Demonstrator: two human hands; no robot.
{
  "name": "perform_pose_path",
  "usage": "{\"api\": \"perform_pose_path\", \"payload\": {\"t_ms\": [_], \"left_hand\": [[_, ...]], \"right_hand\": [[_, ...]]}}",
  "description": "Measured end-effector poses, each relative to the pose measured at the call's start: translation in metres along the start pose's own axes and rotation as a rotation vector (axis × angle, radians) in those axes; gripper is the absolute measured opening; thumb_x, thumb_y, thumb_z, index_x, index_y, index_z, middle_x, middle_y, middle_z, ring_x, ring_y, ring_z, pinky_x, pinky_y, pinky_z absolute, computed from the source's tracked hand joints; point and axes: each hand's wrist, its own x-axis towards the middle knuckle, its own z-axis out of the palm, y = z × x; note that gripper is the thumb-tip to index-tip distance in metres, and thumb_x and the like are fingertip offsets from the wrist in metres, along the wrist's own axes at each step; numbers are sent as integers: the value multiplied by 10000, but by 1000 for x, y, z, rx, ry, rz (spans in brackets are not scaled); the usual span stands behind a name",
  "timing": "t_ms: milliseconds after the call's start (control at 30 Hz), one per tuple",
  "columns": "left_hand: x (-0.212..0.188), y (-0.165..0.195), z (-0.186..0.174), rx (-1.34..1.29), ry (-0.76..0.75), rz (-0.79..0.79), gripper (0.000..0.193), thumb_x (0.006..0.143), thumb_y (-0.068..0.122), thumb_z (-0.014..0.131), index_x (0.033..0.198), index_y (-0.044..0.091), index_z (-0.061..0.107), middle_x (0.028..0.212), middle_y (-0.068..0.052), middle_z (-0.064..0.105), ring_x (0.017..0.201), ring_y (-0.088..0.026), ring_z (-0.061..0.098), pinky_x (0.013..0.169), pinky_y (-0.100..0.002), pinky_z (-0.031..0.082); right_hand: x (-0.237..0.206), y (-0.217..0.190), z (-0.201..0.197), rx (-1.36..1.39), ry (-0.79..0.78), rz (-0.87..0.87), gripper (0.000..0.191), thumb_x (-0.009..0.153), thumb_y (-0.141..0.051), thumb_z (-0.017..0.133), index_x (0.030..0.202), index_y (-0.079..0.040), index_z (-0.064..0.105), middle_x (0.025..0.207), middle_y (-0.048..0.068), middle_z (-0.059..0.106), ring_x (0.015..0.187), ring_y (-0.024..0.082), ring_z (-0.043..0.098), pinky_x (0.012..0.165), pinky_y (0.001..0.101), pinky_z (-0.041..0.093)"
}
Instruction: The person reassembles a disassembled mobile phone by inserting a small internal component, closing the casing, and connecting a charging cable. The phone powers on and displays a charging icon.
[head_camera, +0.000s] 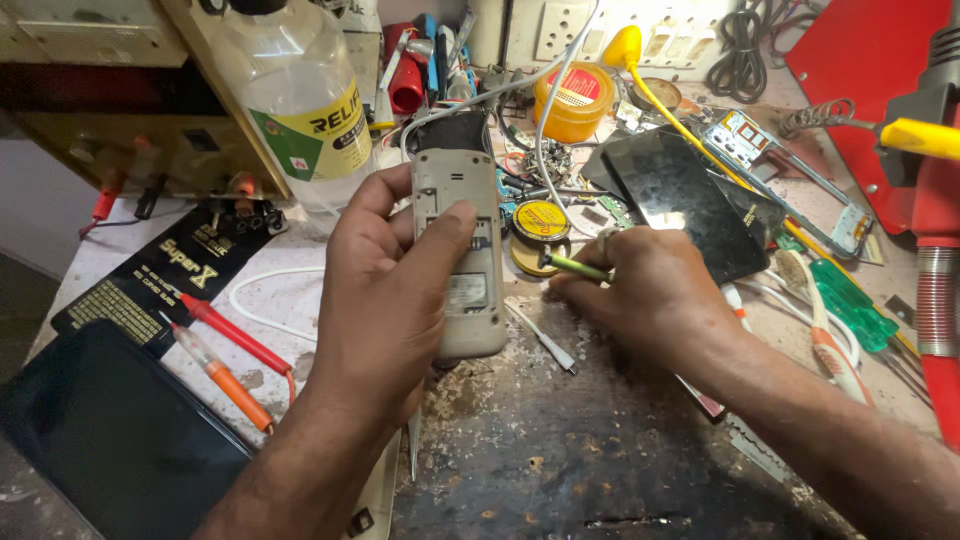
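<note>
Phone (458, 260) in left-hand (385, 300) grip (thumb atop)

- The phone body (458, 255) in your left hand (385, 290) is matt grey plastic, scuffed, with dull metal showing in its open back.
- Your right hand (650, 295) pinches a thin tool (577, 266) with a smooth, shiny green-yellow shaft.
- The bench (560, 450) is dark and rough, flaked and pitted with pale specks.
- The black slab (690, 200) behind your right hand is glossy glass that throws back light.
- The bottle (295, 85) is clear, smooth plastic with a paper label.
- The two probes (225, 355) have glossy red and orange plastic shafts.
- The round tin (541, 221) looks like printed yellow metal.
</note>
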Motion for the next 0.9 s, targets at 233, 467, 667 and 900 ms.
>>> {"api": "perform_pose_path", "payload": {"t_ms": [233, 467, 667, 900], "left_hand": [[-4, -2, 3, 106, -85, -17, 399, 983, 100, 627, 1352, -6, 521, 987, -109, 746, 779, -97, 689, 632, -246, 562], [-21, -13, 17, 346, -329, -166, 427, 924, 189, 658, 1319, 40, 587, 988, -89, 780, 819, -114, 738, 677, -284, 603], [-38, -26, 28, 599, -528, -124, 473, 887, 240, 654, 1323, 58, 658, 1023, -67, 799, 868, -104, 736, 751, -275, 591], [-40, -28, 33, 686, -534, -143, 441, 876, 241, 656, 1292, 98, 688, 937, -93, 806, 762, -139, 748, 686, -304, 582]], "right_hand": [[-5, -7, 5, 51, 78, -215, 218, 846, -239, 729, 984, -74, 766, 881, 178, 757, 777, 330, 747, 770, 454, 582], [-33, 26, -34, -39, 119, 9, 320, 1031, -309, 541, 1005, -61, 743, 764, 135, 674, 717, 218, 673, 671, 372, 561], [-74, 60, -31, 560, 175, -301, 166, 914, -122, 690, 996, 8, 754, 868, 31, 735, 799, 100, 684, 666, 269, 567], [-76, 72, -10, 705, 53, -241, 149, 902, -46, 695, 1030, 9, 748, 906, 25, 752, 832, 56, 686, 687, 221, 564]]}}
